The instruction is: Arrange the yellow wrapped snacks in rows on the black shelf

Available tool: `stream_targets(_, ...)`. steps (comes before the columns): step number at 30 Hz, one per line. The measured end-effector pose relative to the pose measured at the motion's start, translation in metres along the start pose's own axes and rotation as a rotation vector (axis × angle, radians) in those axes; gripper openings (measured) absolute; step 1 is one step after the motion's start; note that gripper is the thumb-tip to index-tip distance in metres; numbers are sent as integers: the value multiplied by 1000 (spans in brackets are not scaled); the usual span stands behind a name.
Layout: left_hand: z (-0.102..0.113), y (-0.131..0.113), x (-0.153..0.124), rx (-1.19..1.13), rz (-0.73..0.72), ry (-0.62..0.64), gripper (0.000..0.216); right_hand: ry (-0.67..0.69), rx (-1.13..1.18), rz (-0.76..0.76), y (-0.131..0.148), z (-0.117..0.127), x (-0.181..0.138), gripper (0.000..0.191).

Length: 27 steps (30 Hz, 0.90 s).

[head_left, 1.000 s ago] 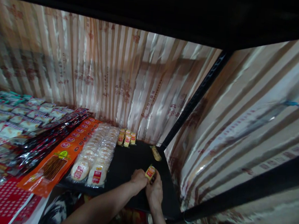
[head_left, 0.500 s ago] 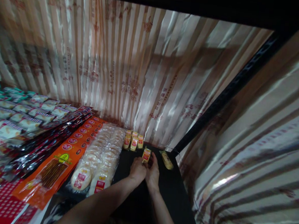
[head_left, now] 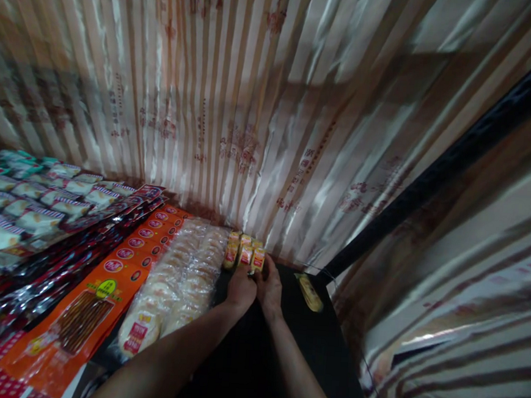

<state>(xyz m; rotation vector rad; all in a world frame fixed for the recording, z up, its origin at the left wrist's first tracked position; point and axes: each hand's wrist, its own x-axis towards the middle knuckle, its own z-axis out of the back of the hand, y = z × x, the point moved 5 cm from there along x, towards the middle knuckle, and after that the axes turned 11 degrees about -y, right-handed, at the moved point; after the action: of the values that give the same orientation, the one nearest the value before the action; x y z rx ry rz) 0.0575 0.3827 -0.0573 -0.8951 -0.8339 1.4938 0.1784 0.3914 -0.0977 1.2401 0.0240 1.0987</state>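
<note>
Both my hands reach to the back of a black shelf [head_left: 280,359]. My left hand [head_left: 241,286] and my right hand [head_left: 268,287] sit side by side, fingers closed on a small yellow snack packet with a red label [head_left: 257,259]. That packet stands at the right end of a short row of like packets [head_left: 238,252] against the striped back wall. Another yellow packet [head_left: 309,292] lies flat alone to the right of my hands.
Left of my hands lie rows of round pale cakes in clear wrap [head_left: 181,278], then orange packets [head_left: 102,290], dark red packets and white-green packets [head_left: 26,205]. A striped shiny sheet [head_left: 236,98] lines the back and right side. A black upright post [head_left: 433,175] stands at the right.
My hands carried the yellow packet from the shelf's front to the back, up against the row of packets. The camera has moved closer and lower into the shelf.
</note>
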Motion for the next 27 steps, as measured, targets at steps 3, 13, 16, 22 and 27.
stream_targets(3, 2, 2, 2, -5, 7, -10, 31, 61, -37, 6, 2, -7, -2, 50)
stream_targets(13, 3, 4, 6, 25, -35, -53, 28, -18, -105, 115, 1, -15, -13, 48)
stream_targets(16, 3, 3, 5, 77, -80, -51, 28, -28, -101, 133, 1, -17, -17, 49)
stream_targets(22, 8, -2, 5, 125, -116, -64, 28, -90, -48, 122, 9, -12, -17, 49)
stream_targets(27, 12, -5, 4, 95, -105, -49, 28, -150, -78, 101, 11, -9, -10, 51)
